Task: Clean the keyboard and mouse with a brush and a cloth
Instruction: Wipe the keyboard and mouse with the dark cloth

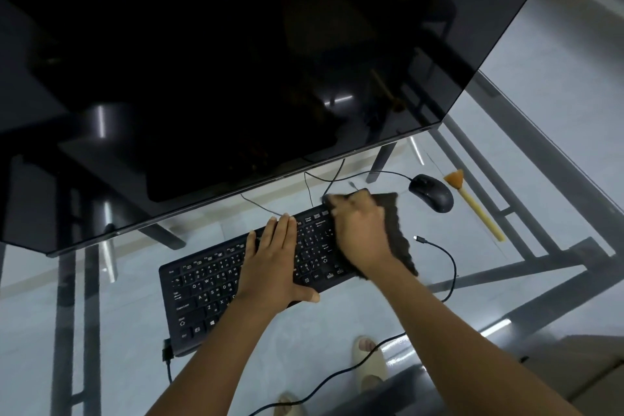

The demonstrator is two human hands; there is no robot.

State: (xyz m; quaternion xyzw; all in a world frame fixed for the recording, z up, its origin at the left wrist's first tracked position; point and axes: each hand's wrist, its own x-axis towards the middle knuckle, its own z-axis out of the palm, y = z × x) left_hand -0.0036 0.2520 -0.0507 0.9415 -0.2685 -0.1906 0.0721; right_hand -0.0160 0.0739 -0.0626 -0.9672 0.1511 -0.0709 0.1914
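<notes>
Two bare hands work over a black keyboard that lies slantwise on a glass table, its near end toward 7 o'clock and its far end toward 1 o'clock. The left hand lies flat on the middle of the keyboard, fingers straight and close together, pointing toward 12 o'clock, the thumb hooked over the near edge; it grips nothing and only presses down. The right hand rests on the far end of the keyboard on top of a dark cloth, its fingers curled down into the fabric. They are blurred, so how tightly they close on the cloth cannot be told. The cloth spreads out from under the hand toward 3 o'clock, covering the keyboard's right end and hanging over its edge onto the glass.

At 2 o'clock from the right hand sits a black mouse, apart from the keyboard, its thin cable running back toward 10 o'clock. Just beside the mouse, at its 3 o'clock, lies a brush with a pale yellow handle and orange bristles at its far end, untouched on the glass. A loose black cable curls on the table at 4 o'clock from the cloth. A large dark monitor fills the upper part of the view, at 12 o'clock. Through the glass, near 6 o'clock, a foot in a pale sandal shows on the floor.
</notes>
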